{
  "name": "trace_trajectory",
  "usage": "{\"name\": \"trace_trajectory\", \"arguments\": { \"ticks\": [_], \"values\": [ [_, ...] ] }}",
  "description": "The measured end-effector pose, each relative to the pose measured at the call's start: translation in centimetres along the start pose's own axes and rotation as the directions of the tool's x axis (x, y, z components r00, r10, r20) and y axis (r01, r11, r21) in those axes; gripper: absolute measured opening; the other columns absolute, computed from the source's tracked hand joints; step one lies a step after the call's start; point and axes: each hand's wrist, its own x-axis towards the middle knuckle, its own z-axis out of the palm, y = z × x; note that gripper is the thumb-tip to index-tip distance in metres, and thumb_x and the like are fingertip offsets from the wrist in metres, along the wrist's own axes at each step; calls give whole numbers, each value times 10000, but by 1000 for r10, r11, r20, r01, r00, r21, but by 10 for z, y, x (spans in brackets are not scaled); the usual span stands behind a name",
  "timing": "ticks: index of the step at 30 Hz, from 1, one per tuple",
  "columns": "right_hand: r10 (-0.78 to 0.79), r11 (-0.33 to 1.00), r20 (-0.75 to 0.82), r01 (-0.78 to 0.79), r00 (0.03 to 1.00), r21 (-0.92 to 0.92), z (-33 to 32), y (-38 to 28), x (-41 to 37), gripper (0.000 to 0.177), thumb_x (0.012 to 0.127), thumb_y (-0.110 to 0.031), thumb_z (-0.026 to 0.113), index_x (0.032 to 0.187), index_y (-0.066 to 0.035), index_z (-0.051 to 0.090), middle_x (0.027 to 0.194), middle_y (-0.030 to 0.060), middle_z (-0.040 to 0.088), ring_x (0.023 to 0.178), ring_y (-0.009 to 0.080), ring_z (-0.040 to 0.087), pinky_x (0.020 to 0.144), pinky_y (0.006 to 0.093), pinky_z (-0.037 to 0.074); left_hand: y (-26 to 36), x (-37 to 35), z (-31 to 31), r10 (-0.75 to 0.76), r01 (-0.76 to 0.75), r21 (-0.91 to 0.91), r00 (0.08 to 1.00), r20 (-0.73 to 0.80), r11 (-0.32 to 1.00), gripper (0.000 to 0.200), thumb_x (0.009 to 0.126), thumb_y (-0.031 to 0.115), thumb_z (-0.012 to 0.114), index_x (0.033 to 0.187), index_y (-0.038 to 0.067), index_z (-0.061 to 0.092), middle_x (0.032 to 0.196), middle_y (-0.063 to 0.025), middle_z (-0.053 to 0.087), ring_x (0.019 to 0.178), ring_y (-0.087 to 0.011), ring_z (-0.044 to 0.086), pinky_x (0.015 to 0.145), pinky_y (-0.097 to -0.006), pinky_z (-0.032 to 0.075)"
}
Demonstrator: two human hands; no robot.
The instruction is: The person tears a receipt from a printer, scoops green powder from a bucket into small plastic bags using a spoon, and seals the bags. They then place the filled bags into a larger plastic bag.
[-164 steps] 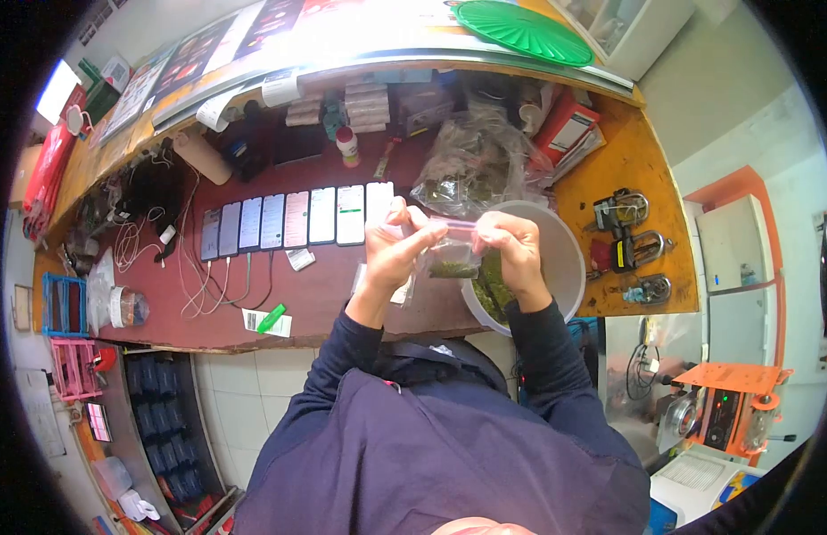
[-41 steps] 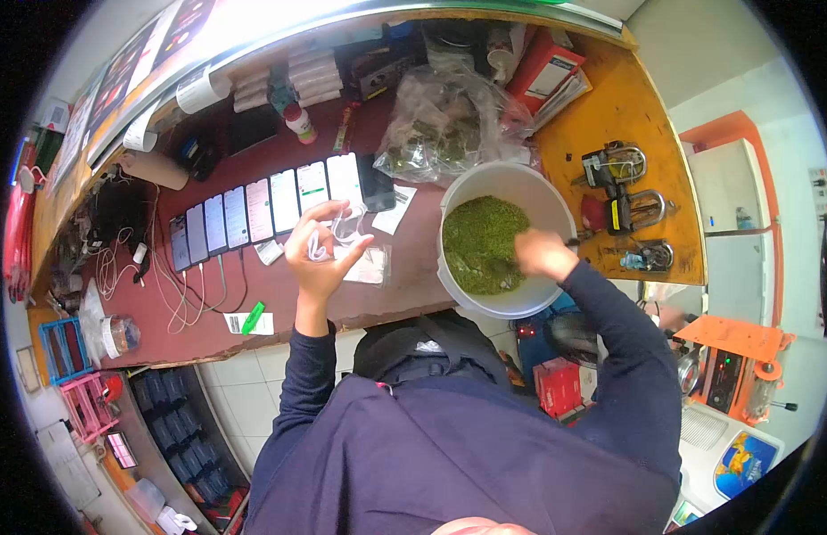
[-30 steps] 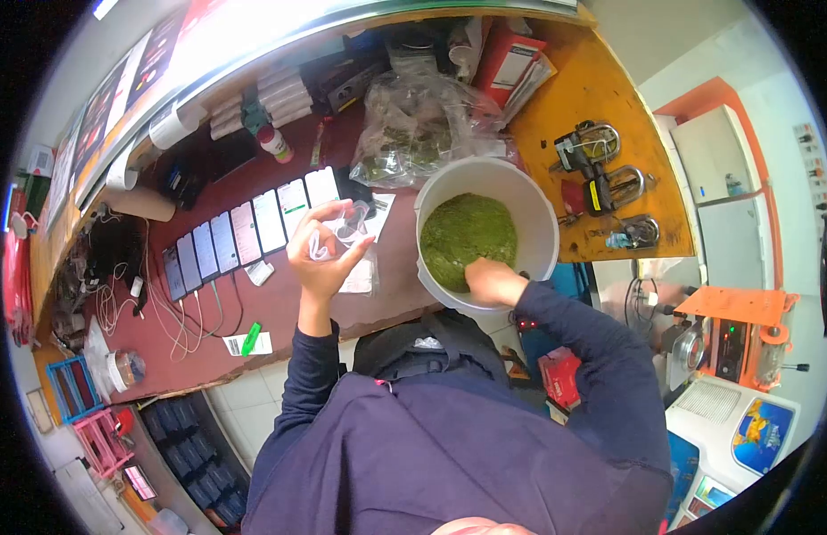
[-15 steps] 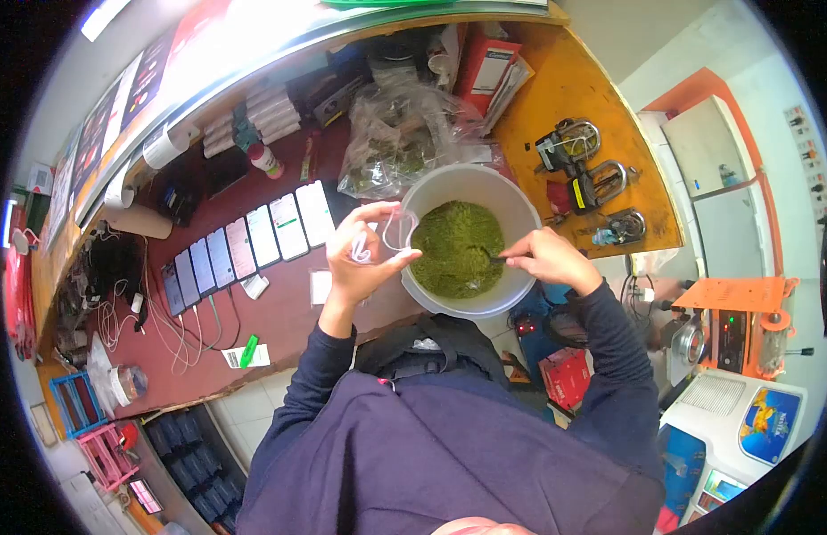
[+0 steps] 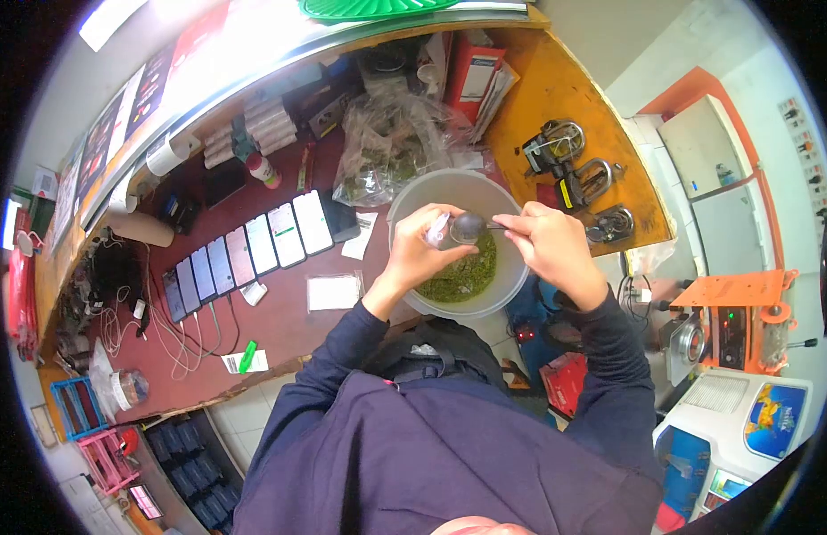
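A white bucket holds green, leafy, crumbled material. Above it, my left hand is curled round a small clear plastic bag, its mouth towards the right. My right hand pinches the thin handle of a spoon. The spoon's dark rounded bowl is at the bag's mouth, between the thumb and fingers of my left hand. What lies in the spoon I cannot make out.
Behind the bucket lies a large clear bag of green material. A row of phones lies on the red desk to the left. Several padlocks sit on the wooden surface at right, near a red binder.
My right hand has lifted the spoon out of the green material and up to the bag. My left hand has moved right, over the bucket, with the bag.
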Motion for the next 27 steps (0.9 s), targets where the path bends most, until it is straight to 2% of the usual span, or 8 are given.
{"name": "trace_trajectory", "arguments": {
  "ticks": [5, 8, 10, 14, 16, 18, 20, 27],
  "values": [
    [253, 966, -71, -248, 965, 74, -9, -3, -1, 246, 834, -248, 656, 1065, -183, 711, 863, 83, 624, 792, 288, 639, 683, 401, 517, -8, 2, -2, 47, -41, 47, 992, -115, 998, 363, 617, 88, 885, 855, -6, 627, 988, -78, 663, 868, -135, 626, 761, -261, 503],
    [237, 970, 12, -236, 971, -54, 9, 7, -5, 308, 813, -267, 679, 1104, -167, 693, 927, 95, 636, 887, 291, 630, 744, 413, 514, -6, -2, -9, 275, -228, 235, 942, -193, 945, 349, 615, 97, 887, 804, 3, 610, 993, -87, 659, 861, -142, 626, 739, -270, 504],
    [70, 997, 1, -70, 998, -31, 33, 2, -3, 411, 759, -313, 728, 1134, -151, 677, 1026, 102, 645, 990, 289, 604, 821, 414, 490, -15, -6, -4, 233, -177, 242, 945, -230, 954, 355, 609, 112, 892, 721, 16, 569, 990, -88, 655, 829, -144, 615, 703, -277, 499],
    [34, 925, -228, 56, 973, 376, 83, -11, 6, 243, 793, -208, 710, 1014, -106, 715, 959, 115, 689, 887, 281, 644, 802, 380, 482, -16, -6, -1, 149, -122, 126, 963, -227, 984, 360, 628, 86, 876, 688, 31, 525, 888, -57, 642, 698, -111, 550, 587, -244, 449],
    [103, 842, -228, 37, 968, 538, 87, -19, 6, 175, 824, -169, 693, 968, -74, 723, 924, 113, 707, 837, 252, 664, 782, 356, 487, -20, -10, -4, -144, 89, -240, 965, -220, 967, 413, 647, 51, 866, 646, 61, 453, 813, -36, 650, 646, -76, 524, 571, -241, 446],
    [366, 387, -38, -115, 930, 915, 85, -26, 3, 142, 895, -125, 637, 891, -8, 716, 848, 85, 713, 763, 161, 664, 745, 294, 498, -22, -10, -12, -123, 61, -246, 961, -247, 967, 462, 727, -4, 808, 634, 91, 366, 830, -71, 692, 661, -58, 555, 579, -231, 464],
    [310, 346, -31, -83, 950, 934, 88, -22, 2, 195, 927, -139, 609, 912, 36, 693, 870, 66, 702, 787, 111, 644, 732, 256, 507, -9, -9, -18, -302, 143, -558, 932, -203, 817, 445, 802, -64, 721, 660, 109, 336, 895, -161, 700, 688, -107, 619, 611, -243, 514],
    [292, 318, -144, 45, 945, 947, 80, -44, 8, 187, 922, -125, 573, 843, 26, 651, 794, 47, 670, 741, 116, 627, 723, 269, 509, 7, -13, -24, -358, 170, -642, 917, -173, 747, 441, 802, -91, 701, 688, 119, 330, 880, -187, 698, 697, -160, 665, 631, -269, 537]
  ]
}}
